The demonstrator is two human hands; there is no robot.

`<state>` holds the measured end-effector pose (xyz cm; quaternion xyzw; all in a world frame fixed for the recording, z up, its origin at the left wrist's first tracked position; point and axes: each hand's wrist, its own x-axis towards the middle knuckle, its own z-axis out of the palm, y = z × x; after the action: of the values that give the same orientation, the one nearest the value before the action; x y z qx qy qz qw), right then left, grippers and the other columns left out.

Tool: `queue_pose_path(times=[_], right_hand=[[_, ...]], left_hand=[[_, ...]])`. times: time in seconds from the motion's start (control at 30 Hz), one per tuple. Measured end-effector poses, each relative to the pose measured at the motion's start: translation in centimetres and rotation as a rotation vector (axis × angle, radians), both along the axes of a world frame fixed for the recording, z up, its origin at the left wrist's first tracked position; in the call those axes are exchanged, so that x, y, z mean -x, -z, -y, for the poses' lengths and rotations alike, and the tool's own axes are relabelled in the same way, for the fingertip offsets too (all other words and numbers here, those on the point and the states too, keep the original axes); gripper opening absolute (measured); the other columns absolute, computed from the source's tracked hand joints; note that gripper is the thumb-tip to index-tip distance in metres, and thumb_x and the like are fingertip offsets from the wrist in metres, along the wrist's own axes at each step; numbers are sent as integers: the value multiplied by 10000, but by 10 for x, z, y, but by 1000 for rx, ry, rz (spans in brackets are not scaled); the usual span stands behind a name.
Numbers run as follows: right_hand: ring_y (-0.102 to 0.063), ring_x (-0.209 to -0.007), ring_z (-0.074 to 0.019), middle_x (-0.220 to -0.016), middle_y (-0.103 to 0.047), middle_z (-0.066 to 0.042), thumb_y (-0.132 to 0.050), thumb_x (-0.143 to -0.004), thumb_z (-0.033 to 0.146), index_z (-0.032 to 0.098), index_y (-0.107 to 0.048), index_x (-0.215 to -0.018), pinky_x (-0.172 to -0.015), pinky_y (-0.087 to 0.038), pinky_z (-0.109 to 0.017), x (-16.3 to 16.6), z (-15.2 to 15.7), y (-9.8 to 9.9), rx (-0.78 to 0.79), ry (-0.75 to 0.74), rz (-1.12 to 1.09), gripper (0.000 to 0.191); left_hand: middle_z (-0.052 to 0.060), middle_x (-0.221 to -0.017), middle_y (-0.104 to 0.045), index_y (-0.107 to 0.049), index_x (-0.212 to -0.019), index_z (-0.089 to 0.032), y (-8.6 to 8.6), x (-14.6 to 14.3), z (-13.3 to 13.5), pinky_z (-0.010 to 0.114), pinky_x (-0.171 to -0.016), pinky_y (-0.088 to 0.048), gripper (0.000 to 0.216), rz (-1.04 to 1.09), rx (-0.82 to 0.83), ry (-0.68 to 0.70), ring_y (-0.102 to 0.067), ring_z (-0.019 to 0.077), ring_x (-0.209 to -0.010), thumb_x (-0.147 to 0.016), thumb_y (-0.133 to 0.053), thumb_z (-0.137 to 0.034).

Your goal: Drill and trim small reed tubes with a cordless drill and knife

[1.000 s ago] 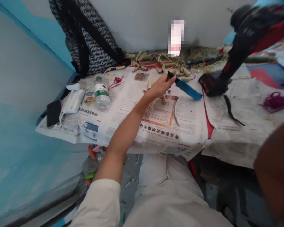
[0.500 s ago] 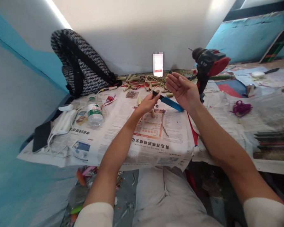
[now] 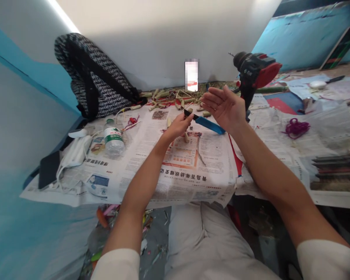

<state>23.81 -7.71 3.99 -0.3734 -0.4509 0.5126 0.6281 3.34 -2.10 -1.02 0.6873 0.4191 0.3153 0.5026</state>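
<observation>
My left hand (image 3: 177,126) is stretched over the newspaper-covered table (image 3: 151,163) and pinches the black end of a blue-handled knife (image 3: 208,124). The knife's blue handle points right, towards my right hand (image 3: 223,107). That hand hovers just above and beside the handle, palm up, fingers spread, holding nothing. Short cut bamboo pieces (image 3: 186,137) lie under my left hand on the paper.
A red and black power drill (image 3: 252,74) stands behind my right hand. A pile of bamboo offcuts (image 3: 166,97) lines the wall. A water bottle (image 3: 113,138), white cable items, a dark phone (image 3: 48,175), a patterned bag (image 3: 96,77) and purple string (image 3: 296,127) lie around.
My right hand came into view from the right and now hovers open by the knife handle. My left hand kept its pinch on the knife. The view shifted up.
</observation>
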Motion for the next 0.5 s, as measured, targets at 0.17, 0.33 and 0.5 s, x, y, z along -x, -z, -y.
queue_pose_path(times=[0.17, 0.33, 0.5], right_hand=[[-741, -1277, -296, -1202, -822, -60, -637, -864, 810, 315, -774, -1036, -1035, -641, -510, -2, -1, 1, 34, 73, 93, 542], [-747, -1224, -270, -1206, -807, -81, -536, -824, 949, 258, -744, -1092, -1024, -629, -435, -1, -8, 8, 60, -29, 101, 770], [-746, -995, -236, -1028, -782, -83, -580, -838, 923, 212, -688, -996, -930, -605, -420, 1, -19, 25, -64, 191, 470, 736]], left_hand=[[-35, -676, -461, -481, -837, -216, -6, -3, 5, 228, -519, -322, 302, -31, 16, -43, -404, 83, -550, -1061, -586, -389], [-26, -653, -480, -502, -837, -225, -11, -7, 9, 215, -467, -324, 320, -37, 51, -107, -418, 93, -514, -1015, -652, -445], [-3, -648, -526, -525, -804, -221, -9, -7, 3, 249, -488, -366, 304, -75, -8, -132, -452, 117, -526, -997, -641, -425]])
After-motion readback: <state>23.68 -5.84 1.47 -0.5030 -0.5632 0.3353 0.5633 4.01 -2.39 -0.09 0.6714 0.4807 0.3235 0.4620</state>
